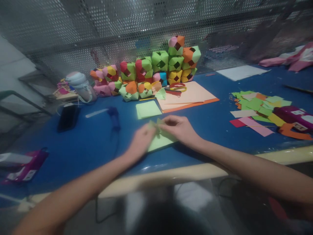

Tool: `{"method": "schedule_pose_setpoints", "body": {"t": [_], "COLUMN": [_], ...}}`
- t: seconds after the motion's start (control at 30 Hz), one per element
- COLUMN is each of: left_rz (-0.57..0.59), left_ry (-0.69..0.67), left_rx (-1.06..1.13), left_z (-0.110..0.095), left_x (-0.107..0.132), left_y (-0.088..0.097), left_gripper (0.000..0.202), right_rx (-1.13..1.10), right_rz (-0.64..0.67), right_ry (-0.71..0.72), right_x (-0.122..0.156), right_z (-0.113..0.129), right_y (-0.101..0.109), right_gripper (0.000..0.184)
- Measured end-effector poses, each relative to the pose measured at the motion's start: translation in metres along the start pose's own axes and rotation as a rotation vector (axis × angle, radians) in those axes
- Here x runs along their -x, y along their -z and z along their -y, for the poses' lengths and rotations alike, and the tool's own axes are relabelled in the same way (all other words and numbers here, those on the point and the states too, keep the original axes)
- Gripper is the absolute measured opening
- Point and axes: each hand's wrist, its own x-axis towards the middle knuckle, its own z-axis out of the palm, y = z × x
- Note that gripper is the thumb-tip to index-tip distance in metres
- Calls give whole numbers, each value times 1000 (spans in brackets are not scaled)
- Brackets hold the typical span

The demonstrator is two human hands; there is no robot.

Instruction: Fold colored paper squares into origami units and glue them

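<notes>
A light green sheet of paper (160, 141) lies on the blue table (93, 140) near its front edge. My left hand (140, 142) pinches the sheet's left side, fingers closed on it. My right hand (179, 128) rests on the sheet's upper right part with fingers curled and pressed onto the paper. The two hands almost meet over the sheet's top edge. The picture is smeared by motion, so the fold lines do not show.
A second green square (148, 109) lies just beyond. Stacked coloured paper cubes (158, 70) stand at the back, with scissors (176, 87) on orange sheets (193, 96). Paper scraps (256, 107) lie right. A black phone (67, 117), a bottle (79, 86) and a blue tool (114, 117) are left.
</notes>
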Motion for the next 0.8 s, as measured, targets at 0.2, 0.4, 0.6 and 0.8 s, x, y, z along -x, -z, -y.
{"method": "schedule_pose_setpoints", "body": {"t": [0.2, 0.4, 0.6, 0.8], "left_rz": [17, 14, -14, -18], "left_ry": [-64, -63, -52, -50], "left_rx": [-20, -5, -30, 3], "left_z": [-3, -3, -1, 1], "left_x": [1, 0, -2, -2], "left_y": [0, -1, -1, -1], "left_gripper": [28, 26, 26, 28], "right_rx": [17, 23, 88, 125], "right_rz": [11, 46, 77, 95], "right_ry": [10, 48, 68, 95], "right_x": [2, 1, 2, 4], "right_z": [-2, -5, -4, -1], "right_y": [-1, 0, 0, 1], "right_gripper": [17, 17, 22, 24]}}
